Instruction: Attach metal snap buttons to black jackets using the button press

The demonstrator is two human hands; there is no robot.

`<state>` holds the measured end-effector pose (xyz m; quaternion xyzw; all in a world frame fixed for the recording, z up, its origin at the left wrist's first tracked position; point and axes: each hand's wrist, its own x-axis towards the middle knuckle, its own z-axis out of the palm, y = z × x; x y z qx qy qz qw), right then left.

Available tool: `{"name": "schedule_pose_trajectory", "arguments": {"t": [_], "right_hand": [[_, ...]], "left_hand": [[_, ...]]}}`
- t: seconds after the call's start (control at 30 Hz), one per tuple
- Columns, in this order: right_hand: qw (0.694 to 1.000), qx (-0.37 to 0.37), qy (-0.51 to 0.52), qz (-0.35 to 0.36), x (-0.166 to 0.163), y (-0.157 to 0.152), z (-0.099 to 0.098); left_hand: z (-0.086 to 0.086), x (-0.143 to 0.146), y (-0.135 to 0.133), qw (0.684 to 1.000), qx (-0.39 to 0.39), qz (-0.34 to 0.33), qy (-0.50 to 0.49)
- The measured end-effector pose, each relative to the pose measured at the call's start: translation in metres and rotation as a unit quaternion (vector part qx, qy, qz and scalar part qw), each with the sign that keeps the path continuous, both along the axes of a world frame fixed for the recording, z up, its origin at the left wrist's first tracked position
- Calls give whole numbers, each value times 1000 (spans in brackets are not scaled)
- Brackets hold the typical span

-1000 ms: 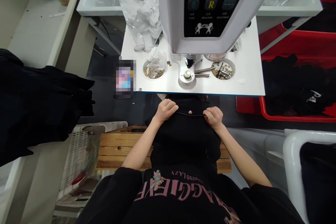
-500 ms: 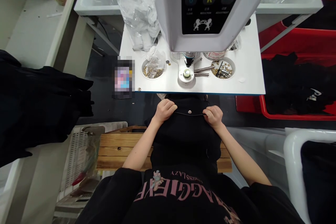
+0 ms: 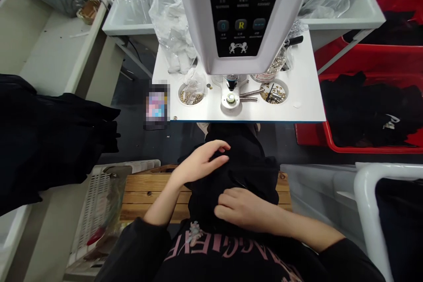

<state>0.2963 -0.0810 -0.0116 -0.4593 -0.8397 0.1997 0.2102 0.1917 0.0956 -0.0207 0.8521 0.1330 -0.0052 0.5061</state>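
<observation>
A black garment lies bunched across my lap below the machine table's front edge. My left hand hovers over its left side, thumb and fingers apart, with nothing visible between them. Close to my body, my right hand has its fingers curled into the dark cloth and appears to grip it. Black on black makes the cloth's edges hard to make out. Ahead stands a snap-fastening press, its lower die bare under the grey head.
The white table has a left well of brass fasteners and a right well of metal parts. Two springs lie beside the die. A red bin of dark clothes stands right; dark garments hang left.
Both hands have left the stretched garment edge with its snap. The left hand has opened; the right has come down toward my body. The cloth is now bunched, its snap out of sight.
</observation>
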Motion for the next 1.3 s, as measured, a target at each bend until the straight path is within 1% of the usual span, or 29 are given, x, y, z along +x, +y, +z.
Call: {"name": "schedule_pose_trajectory", "arguments": {"t": [0.03,0.1,0.13,0.17,0.2,0.27,0.3,0.33,0.37,0.4,0.47,0.53,0.6,0.63,0.67,0.7,0.73,0.8,0.87,0.97,1.03,1.1,1.17,1.23,1.3], "right_hand": [[999,-26,4,25,-5,3,0],[995,-51,56,58,-6,5,2],[992,-53,95,56,-1,5,2],[989,-49,134,32,8,3,1],[985,-45,163,-18,20,-1,-2],[967,-42,171,-183,50,-11,-13],[950,-50,150,-270,66,-18,-21],[930,-63,125,-340,80,-25,-30],[916,-84,107,-377,91,-33,-39],[909,-109,99,-390,99,-41,-47],[915,-142,105,-363,104,-53,-57],[931,-138,94,-324,94,-62,-62],[946,-94,37,-308,75,-66,-63],[950,-67,1,-304,65,-68,-64],[953,-44,-32,-297,54,-68,-65],[957,-26,-57,-285,45,-69,-68],[961,-17,-73,-268,36,-70,-71],[966,-20,-90,-240,22,-69,-81],[966,-25,-98,-239,14,-67,-92],[958,-8,-92,-271,12,-56,-107],[957,11,-58,-284,16,-45,-110],[959,21,8,-282,20,-32,-102],[959,23,85,-270,22,-21,-83],[958,21,146,-244,20,-11,-59],[961,17,176,-211,16,-3,-38]], "left_hand": [[-12,10,-7,998,58,-9,28],[-37,23,-22,983,145,-76,85],[-46,24,-29,974,173,-111,99],[-53,22,-36,967,191,-137,102],[-56,18,-41,963,202,-154,94],[-55,2,-49,962,202,-174,66],[-52,-6,-52,963,193,-180,52],[-49,-15,-54,966,182,-179,41],[-46,-22,-55,970,170,-170,34],[-43,-29,-55,976,159,-149,29],[-41,-38,-53,987,145,-64,25],[-41,-43,-50,989,138,51,17],[-39,-45,-49,974,156,167,-10],[-35,-46,-51,963,168,211,-26],[-30,-47,-54,955,175,238,-38],[-23,-48,-59,953,177,241,-39],[-16,-50,-66,958,175,225,-25],[-1,-57,-81,970,172,168,42],[9,-69,-96,966,191,123,126],[10,-90,-112,949,203,97,219],[4,-100,-119,936,206,107,264],[-1,-103,-126,919,218,151,290],[-4,-98,-132,909,222,216,279],[0,-90,-136,907,215,282,227],[10,-84,-136,915,172,328,159]]}}
